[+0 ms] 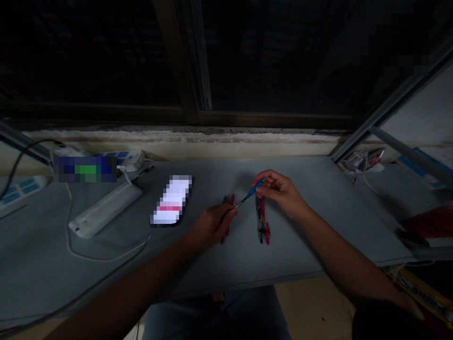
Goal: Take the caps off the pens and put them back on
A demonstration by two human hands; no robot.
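Observation:
My left hand (214, 223) is closed in a pinch on the end of a thin dark pen refill (242, 201). The refill runs up and to the right into a blue pen barrel (255, 188). Fingertips of my right hand (278, 190) pinch that blue barrel. Both hands hold these parts above the grey table. Just under my right hand lie red and black pens (263, 224), side by side. More red and dark pens (227, 233) lie partly hidden beneath my left hand.
A lit phone (171, 200) lies left of my hands on the table (198, 172). Farther left are a long white device (106, 208), power strips (129, 159) and a loose white cable (106, 259). A dark window (276, 61) stands behind; papers (424, 165) and a red item (430, 222) lie right.

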